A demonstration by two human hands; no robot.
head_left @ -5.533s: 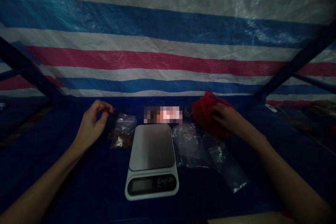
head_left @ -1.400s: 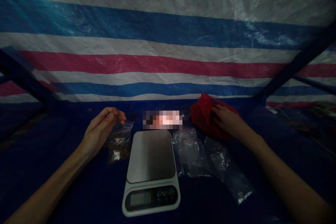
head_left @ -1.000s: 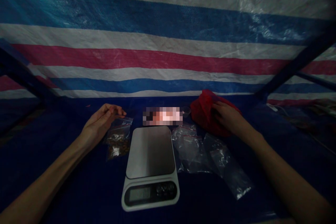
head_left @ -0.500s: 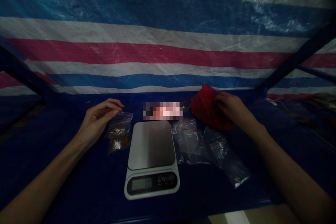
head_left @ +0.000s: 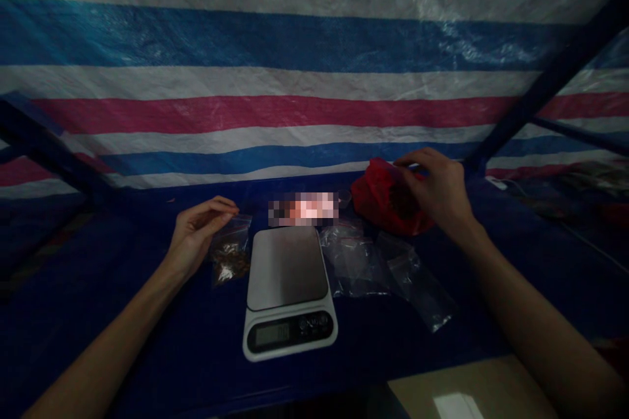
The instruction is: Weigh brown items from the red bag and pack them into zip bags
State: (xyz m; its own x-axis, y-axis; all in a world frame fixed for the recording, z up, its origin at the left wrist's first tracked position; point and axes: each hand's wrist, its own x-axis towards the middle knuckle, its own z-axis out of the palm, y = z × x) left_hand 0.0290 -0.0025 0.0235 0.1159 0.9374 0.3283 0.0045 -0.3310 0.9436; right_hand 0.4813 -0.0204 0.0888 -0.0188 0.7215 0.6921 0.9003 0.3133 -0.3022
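My left hand [head_left: 209,226] pinches with thumb and fingertips at the top edge of a clear zip bag [head_left: 230,252], which has dry brownish bits in its lower part. To its right is a white digital kitchen scale [head_left: 289,294] with a bare metal plate; its display is dim. My right hand [head_left: 435,180] is at the rim of a red plastic bag [head_left: 368,193], its curled fingers on the edge. Dark contents show through the bag's opening, but I cannot make out their kind. Part of the rim is hidden behind the hand.
Several flat clear zip bags [head_left: 351,262] lie right of the scale, with another long one [head_left: 422,288] farther right. A pixelated patch covers something behind the scale, beside a small clear round cup [head_left: 344,198]. Blue frame posts [head_left: 540,85] and a striped tarp [head_left: 295,111] bound the blue tabletop.
My right hand has risen from inside the red bag's mouth to its rim, and the dark contents show more. My left hand stays at the zip bag. The camera view has shifted.
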